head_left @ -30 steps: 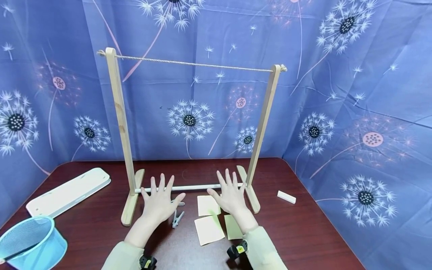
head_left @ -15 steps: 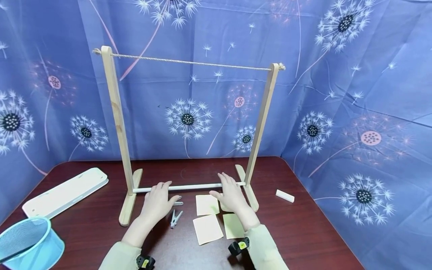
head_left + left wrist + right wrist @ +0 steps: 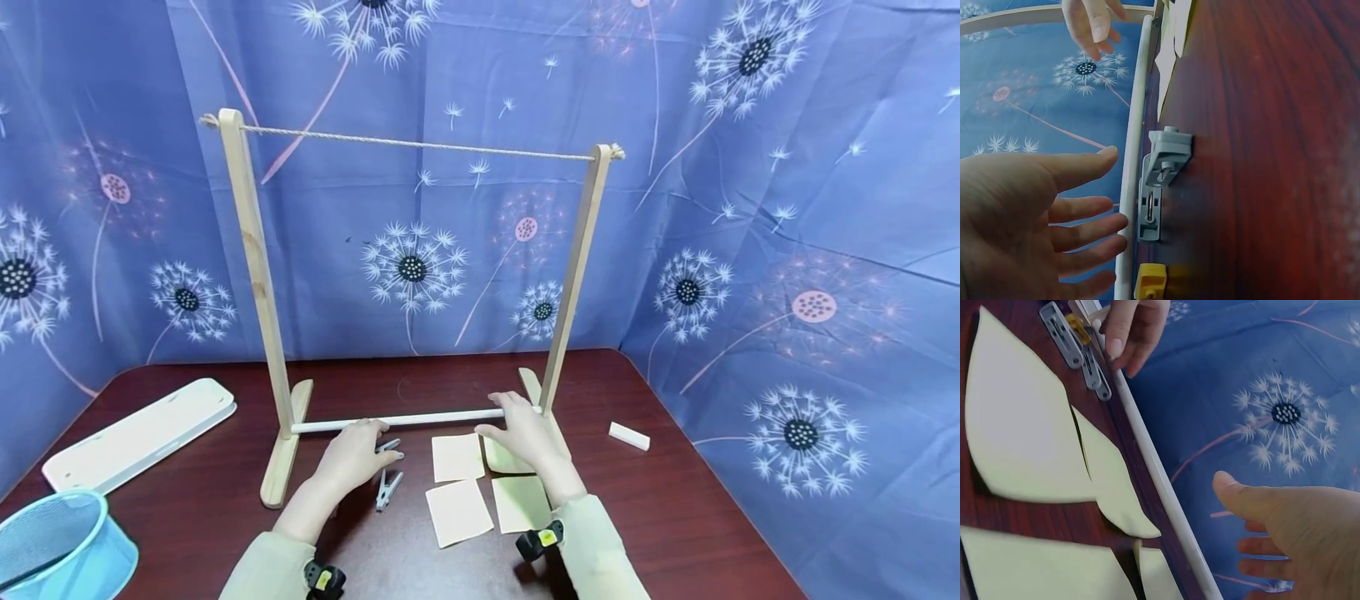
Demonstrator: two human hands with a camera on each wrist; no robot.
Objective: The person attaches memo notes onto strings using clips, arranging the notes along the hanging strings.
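The left hand (image 3: 351, 457) hovers palm down by the left part of the white rod (image 3: 420, 418), fingers relaxed, holding nothing. Grey clothespins (image 3: 388, 490) lie beside its thumb; the left wrist view also shows a yellow one (image 3: 1150, 280). At the rod's right part is the right hand (image 3: 527, 432), its fingers slightly bent and empty, above pale sticky notes (image 3: 459, 512). Whether either hand touches the rod, I cannot tell. The rod joins two wooden posts (image 3: 258, 275), with a rope (image 3: 420, 145) strung between their tops.
A white flat case (image 3: 141, 433) lies at the table's left, behind a blue mesh basket (image 3: 97, 542) with a dark stick in it. A small white block (image 3: 629, 436) is on the right. A blue dandelion-patterned cloth (image 3: 465, 83) hangs behind the table.
Both hands have gone from spread, straight fingers to lower, more relaxed ones, and have drawn slightly back toward the person. The stand and notes appear slightly shifted left as the view moved.
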